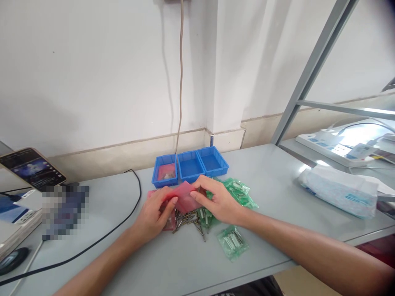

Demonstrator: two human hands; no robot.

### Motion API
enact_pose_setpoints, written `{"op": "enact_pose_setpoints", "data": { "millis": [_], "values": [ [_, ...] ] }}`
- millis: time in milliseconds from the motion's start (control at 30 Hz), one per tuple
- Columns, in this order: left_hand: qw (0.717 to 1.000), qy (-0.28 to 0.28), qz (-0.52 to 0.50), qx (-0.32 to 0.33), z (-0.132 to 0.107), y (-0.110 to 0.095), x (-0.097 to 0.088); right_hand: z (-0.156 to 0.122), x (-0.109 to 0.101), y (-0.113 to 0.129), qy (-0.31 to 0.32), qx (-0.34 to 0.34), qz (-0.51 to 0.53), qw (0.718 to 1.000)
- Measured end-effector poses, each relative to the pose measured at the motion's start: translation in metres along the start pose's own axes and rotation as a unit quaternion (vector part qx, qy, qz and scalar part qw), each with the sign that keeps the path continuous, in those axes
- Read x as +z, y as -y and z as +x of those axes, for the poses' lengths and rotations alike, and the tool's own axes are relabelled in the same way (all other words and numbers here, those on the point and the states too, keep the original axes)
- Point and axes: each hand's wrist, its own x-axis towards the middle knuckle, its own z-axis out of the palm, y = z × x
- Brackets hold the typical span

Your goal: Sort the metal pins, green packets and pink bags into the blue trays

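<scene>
Between my two hands is a pink plastic bag (184, 198), held up over the table. My left hand (156, 209) pinches its left side with thumb and fingers. At its upper right, my right hand (212, 197) grips the bag between thumb and forefinger. Below the bag lies a loose pile of small metal pins (189, 218). More pink plastic shows partly under my left hand. Green plastic bags (239, 192) with metal pieces lie behind and beside my right hand. Nearer the table's front edge rests a single green bag of metal pins (233, 241).
Three blue bins stand in a row by the wall; the left bin (165, 181) holds pink plastic, and the right bin (212, 159) sits farthest back. A black cable (135, 209) crosses the left side. A phone (32, 168) stands far left, a tissue pack (339, 190) right.
</scene>
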Motion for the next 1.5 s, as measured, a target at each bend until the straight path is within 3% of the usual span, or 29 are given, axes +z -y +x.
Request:
{"op": "enact_pose_setpoints", "data": {
  "millis": [267,467,700,800,900,1000,1233,1500],
  "values": [
    [0.994,-0.009,0.077,0.075,-0.001,0.014,0.004,0.002,0.001,0.000,-0.039,0.055,0.052,0.996],
    [0.985,-0.025,0.096,0.144,0.000,0.013,0.000,0.002,0.004,-0.006,-0.086,0.092,0.096,0.987],
    [0.968,-0.097,0.100,0.208,-0.003,0.011,0.000,0.005,0.004,-0.009,-0.127,0.119,0.167,0.971],
    [0.962,-0.078,0.121,0.233,-0.002,0.009,-0.001,0.006,0.005,-0.010,-0.125,0.123,0.192,0.966],
    [0.963,-0.039,0.128,0.236,0.001,0.007,-0.001,0.005,0.006,-0.010,-0.115,0.132,0.222,0.959],
    [0.964,-0.034,0.124,0.232,0.004,0.005,0.000,0.004,0.006,-0.008,-0.106,0.147,0.250,0.951],
    [0.964,-0.066,0.119,0.228,0.003,0.009,0.003,0.003,0.000,-0.002,-0.083,0.135,0.136,0.978],
    [0.959,-0.122,0.136,0.215,0.000,0.019,0.009,0.003,0.002,-0.003,-0.049,0.140,0.137,0.979]
  ]
}}
